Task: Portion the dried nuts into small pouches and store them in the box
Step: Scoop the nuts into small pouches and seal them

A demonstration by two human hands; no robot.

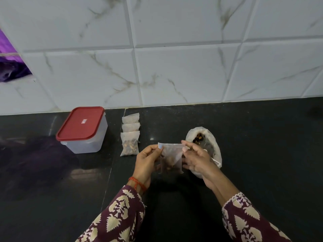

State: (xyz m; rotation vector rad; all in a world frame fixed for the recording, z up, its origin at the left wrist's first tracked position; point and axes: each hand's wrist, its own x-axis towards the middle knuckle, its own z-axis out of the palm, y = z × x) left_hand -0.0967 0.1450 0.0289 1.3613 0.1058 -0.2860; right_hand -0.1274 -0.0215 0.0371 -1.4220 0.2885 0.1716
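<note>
Dark counter, tiled wall. We count three filled pouches laid out; fourth pouch pinched by left hand and right hand. Box lidded; bag holds more nuts.

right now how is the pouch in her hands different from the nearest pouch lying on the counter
The held pouch hangs upright, pinched at its top corners by the left hand and right hand; the nearest counter pouch lies flat, untouched, in a row with two others. The held pouch is beside the open bag of nuts; the counter pouch is beside the box. Both are small, clear and hold nuts.
</note>
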